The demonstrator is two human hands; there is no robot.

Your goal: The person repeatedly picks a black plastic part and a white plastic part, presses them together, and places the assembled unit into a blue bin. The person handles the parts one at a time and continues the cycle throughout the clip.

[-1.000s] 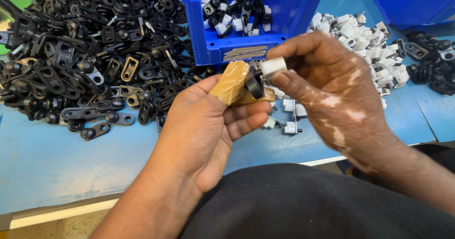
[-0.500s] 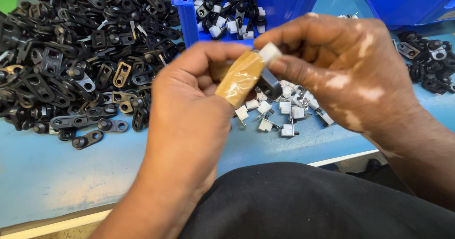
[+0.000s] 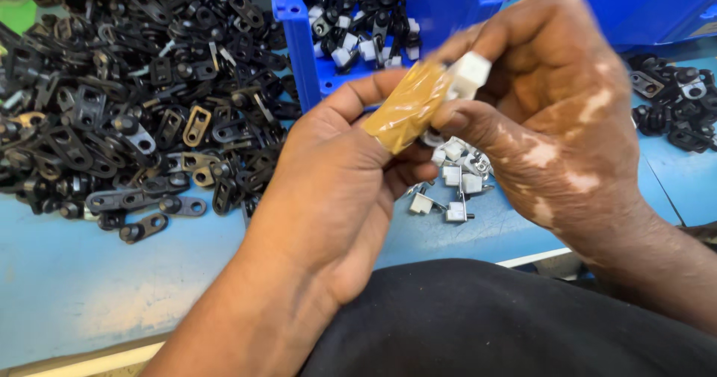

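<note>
- Right over the blue table, 2 bare hands meet in the middle of the view, both belonging to the person wearing the camera.
- Left hand has its fingers curled in and its thumb, wrapped in tan tape, pushed up against the small part being worked on.
- Right hand comes in from above, fingertips pinched on 1 small white block. The block sits right at the tip of the taped thumb, so both hands are touching it or whatever it's joined to; can't really tell if there's a black piece under it, it's blurry.
- Just below the hands on the table there's a little scatter of white clips, roughly 8 that I can make out, some hidden by the fingers.
- Left side of the table: a huge pile of black metal links, way too many to count, easily dozens. About 3 of them look brassy instead of black.
- 1 open blue bin straight behind the hands, holding a mix of black and white assembled pieces, again too many to count.
- 1 more blue bin at top right, contents not visible.
- Far right, a smaller heap of black parts.
- Dark clothing fills the bottom.
</note>
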